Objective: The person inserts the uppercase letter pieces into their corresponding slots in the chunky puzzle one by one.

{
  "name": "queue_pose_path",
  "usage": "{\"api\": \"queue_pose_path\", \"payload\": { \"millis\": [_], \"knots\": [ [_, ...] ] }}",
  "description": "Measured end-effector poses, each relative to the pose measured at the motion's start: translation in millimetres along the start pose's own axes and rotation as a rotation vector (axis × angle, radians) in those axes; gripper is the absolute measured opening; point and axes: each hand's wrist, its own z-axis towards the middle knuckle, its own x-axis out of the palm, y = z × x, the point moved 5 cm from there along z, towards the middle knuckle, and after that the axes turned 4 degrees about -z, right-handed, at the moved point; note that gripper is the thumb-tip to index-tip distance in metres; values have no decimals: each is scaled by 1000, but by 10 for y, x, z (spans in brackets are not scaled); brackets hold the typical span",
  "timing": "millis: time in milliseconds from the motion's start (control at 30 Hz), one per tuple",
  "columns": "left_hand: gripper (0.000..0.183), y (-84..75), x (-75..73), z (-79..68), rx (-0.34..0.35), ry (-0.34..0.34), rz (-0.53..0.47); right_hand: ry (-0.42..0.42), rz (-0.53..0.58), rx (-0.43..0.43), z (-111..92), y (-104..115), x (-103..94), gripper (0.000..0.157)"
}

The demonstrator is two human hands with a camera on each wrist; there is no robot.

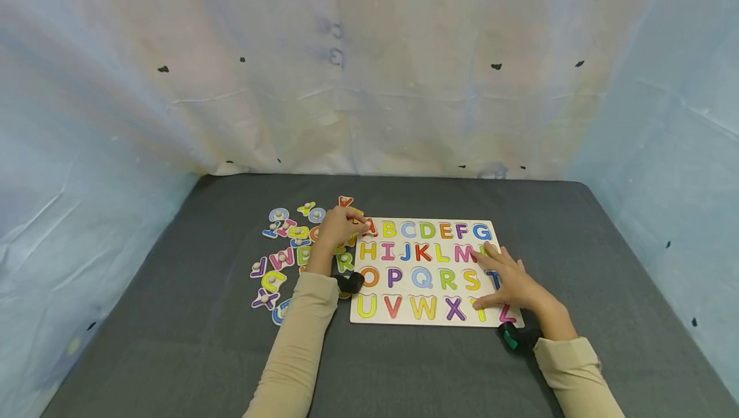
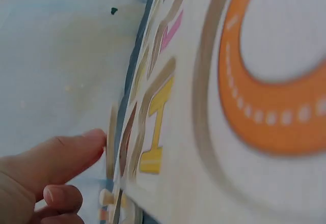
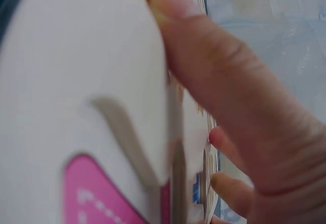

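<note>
A white wooden alphabet puzzle board (image 1: 378, 280) printed with coloured letters lies on the dark cloth. At its upper left corner my left hand (image 1: 337, 229) pinches a red letter A puzzle piece (image 1: 371, 230), over the A place. In the left wrist view the piece (image 2: 110, 152) appears edge-on at the fingertip, close to the board face; the thumb is hidden. My right hand (image 1: 512, 282) rests with spread fingers on the board's right side, near the T and Z. Its thumb (image 3: 204, 56) lies against the board in the right wrist view.
Loose letter pieces, among them a pink W (image 1: 281, 258), a purple X (image 1: 265, 299) and a green R (image 1: 345, 262), are scattered left of the board, some overlapping. The dark cloth (image 1: 427, 373) covers the table. Pale sheeting (image 1: 369, 84) hangs behind and at both sides.
</note>
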Motion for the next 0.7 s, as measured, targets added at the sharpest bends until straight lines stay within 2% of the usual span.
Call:
{"api": "queue_pose_path", "payload": {
  "millis": [233, 500, 600, 700],
  "knots": [
    [13, -1, 33, 17, -24, -12, 27, -2, -4, 1, 10, -1, 2, 111],
    [18, 21, 47, 33, -41, -10, 33, -14, -9, -25, 25, -13, -3, 111],
    [20, 16, -1, 18, -29, -21, 28, -15, -5, -30, 18, -17, -6, 111],
    [23, 21, -111, -29, -33, -31, 23, -14, 3, -30, 6, -16, -4, 110]
  ]
}}
